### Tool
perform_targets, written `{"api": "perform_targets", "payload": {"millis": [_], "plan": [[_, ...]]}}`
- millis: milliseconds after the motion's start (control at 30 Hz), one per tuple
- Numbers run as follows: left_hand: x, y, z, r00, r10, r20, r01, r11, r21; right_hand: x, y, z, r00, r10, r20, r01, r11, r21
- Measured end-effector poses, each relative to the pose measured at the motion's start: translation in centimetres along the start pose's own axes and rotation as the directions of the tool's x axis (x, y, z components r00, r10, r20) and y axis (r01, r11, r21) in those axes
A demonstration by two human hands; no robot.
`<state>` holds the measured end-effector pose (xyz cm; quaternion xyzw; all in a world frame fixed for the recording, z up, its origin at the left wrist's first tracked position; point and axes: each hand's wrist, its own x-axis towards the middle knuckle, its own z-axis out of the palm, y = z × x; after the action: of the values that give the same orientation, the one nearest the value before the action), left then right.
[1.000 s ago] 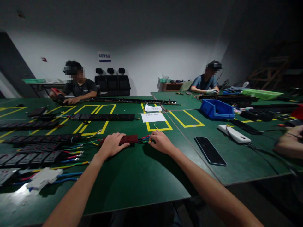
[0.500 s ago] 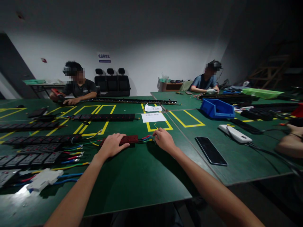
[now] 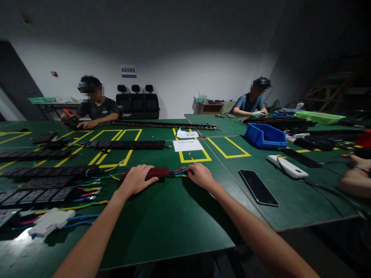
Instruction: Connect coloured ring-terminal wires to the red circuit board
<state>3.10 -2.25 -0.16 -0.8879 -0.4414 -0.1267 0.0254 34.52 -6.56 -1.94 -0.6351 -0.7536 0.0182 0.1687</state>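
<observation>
My left hand (image 3: 136, 179) lies over a dark red socket strip (image 3: 160, 172), thumb along its near side and fingers over the far side. From the strip's right end run red, blue and green-yellow wires (image 3: 177, 172). My right hand (image 3: 199, 174) is closed around the ends of these wires, its fingertips pressed together; the ends themselves are hidden. More thin wires (image 3: 116, 175) come out at the strip's left end. Just beyond my right hand, a short green-yellow wire (image 3: 190, 155) rests on the table.
Black socket strips (image 3: 50, 170) with wire ends and a white connector block (image 3: 50, 223) lie at left. A phone (image 3: 257, 187), a white power bank (image 3: 287, 166) with cables and a blue bin (image 3: 265, 135) are at right. Two people sit across the green table (image 3: 162, 231); another person's arm shows at right.
My right hand has come slightly lower and its raised fingers have curled down around the wire ends. My left hand stays on the red strip. The view has shifted slightly.
</observation>
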Motion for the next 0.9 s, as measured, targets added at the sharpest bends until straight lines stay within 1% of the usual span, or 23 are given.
{"api": "perform_targets", "payload": {"millis": [200, 533, 600, 700, 800, 900], "plan": [[-0.08, -0.07, 0.0, 1.0, -0.003, 0.003, 0.003, 1.0, -0.016, -0.12, -0.15, -0.15, 1.0, -0.005, 0.024, 0.005, 1.0, -0.025], [-0.03, -0.12, 0.06, 1.0, -0.001, 0.02, 0.001, 1.0, 0.011, -0.3, 0.01, -0.11, 1.0, -0.005, 0.018, 0.006, 1.0, -0.013], [-0.02, -0.1, 0.04, 1.0, -0.002, 0.019, 0.002, 1.0, 0.006, -0.33, -0.04, -0.23, 1.0, -0.002, 0.0, 0.002, 1.0, -0.003], [0.01, -0.07, 0.07, 1.0, 0.002, 0.013, -0.002, 1.0, 0.001, -0.27, -0.32, -0.32, 0.998, 0.002, -0.062, -0.002, 1.0, -0.003], [0.05, -0.05, 0.18, 1.0, 0.008, 0.004, -0.008, 1.0, 0.019, -0.11, -0.65, -0.04, 0.995, -0.037, -0.088, 0.036, 0.999, -0.019], [0.06, -0.07, 0.31, 1.0, 0.011, -0.007, -0.011, 1.0, 0.03, 0.01, -0.86, 0.6, 0.992, -0.106, -0.062, 0.105, 0.994, -0.031]]}}
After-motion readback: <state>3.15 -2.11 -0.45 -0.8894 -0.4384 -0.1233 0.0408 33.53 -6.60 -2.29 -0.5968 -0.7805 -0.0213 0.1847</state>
